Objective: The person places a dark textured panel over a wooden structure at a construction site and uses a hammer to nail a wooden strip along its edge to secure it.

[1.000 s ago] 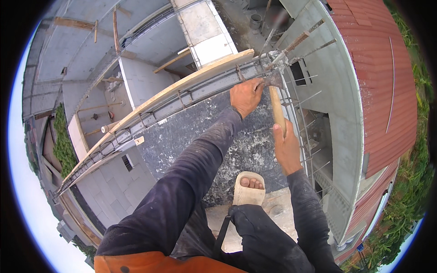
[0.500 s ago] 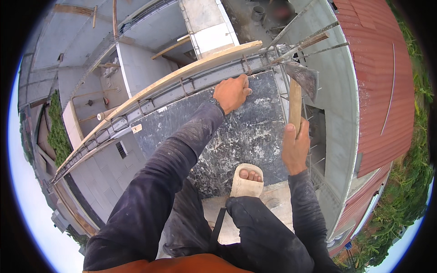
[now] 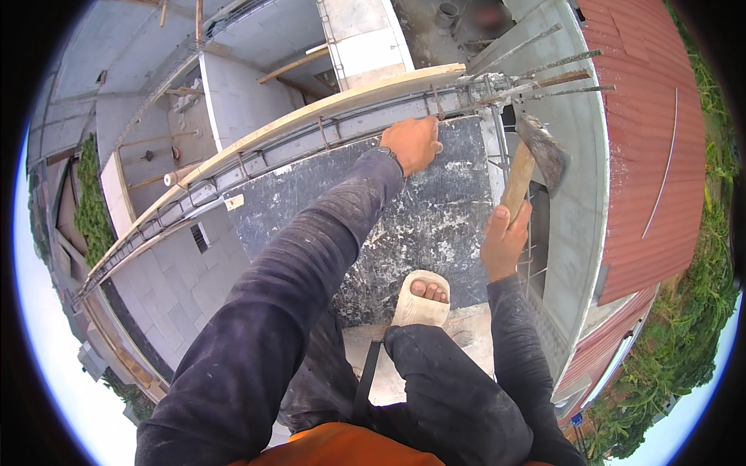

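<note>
You are working in daylight, with pale sky at the edges of your view. On your left stands a grey block wall with a small window opening in it. Ahead and to your left, you look down into open-topped rooms split by a pale partition wall, with a clump of green foliage further out. A grey bucket sits on the ground level ahead. To your right, a smooth grey wall adjoins a red corrugated roof, with dense green plants beyond it.
</note>
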The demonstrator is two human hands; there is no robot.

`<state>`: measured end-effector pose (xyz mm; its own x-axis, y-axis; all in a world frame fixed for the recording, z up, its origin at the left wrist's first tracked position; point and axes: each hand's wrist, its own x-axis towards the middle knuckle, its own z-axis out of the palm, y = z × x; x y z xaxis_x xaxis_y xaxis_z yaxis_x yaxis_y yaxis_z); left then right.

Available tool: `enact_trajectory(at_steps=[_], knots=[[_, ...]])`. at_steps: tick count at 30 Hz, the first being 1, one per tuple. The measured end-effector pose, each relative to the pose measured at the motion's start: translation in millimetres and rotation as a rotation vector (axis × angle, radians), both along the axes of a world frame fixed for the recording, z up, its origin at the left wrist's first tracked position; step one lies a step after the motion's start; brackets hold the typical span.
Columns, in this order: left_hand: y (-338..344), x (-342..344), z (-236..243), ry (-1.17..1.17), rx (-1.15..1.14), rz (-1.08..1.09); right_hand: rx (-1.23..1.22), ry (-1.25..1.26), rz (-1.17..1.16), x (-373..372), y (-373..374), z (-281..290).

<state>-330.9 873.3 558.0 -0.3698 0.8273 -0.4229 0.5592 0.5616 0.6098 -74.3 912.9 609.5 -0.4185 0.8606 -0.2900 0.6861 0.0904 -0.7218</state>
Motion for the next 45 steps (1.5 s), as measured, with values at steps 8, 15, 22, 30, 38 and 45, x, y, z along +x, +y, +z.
enact_trajectory(at_steps=[8,15,22,30,38,45], knots=[[0.9,-1.7,2.5,0.000,-0.021,-0.022,0.060,0.065,-0.025,-10.1,-1.3,1.1],[7.6,-3.5,3.7,0.002,-0.015,-0.042,-0.035,-0.315,0.109,-6.1,11.9,-12.8],[1.1,0.5,-3.9,0.006,-0.007,-0.047,0.032,-0.217,0.087,-3.8,9.9,-18.8],[-0.7,-1.9,-1.4,-0.011,0.035,-0.037,-0.088,-0.320,0.102,4.5,22.4,-12.6],[-65.7,130.1,17.6,-0.998,0.227,0.185,-0.491,0.214,-0.212,20.7,-49.3,16.3],[-69.9,176.3,40.5,-1.159,0.007,0.092,-0.507,0.269,-0.344,69.0,-67.5,11.7]])
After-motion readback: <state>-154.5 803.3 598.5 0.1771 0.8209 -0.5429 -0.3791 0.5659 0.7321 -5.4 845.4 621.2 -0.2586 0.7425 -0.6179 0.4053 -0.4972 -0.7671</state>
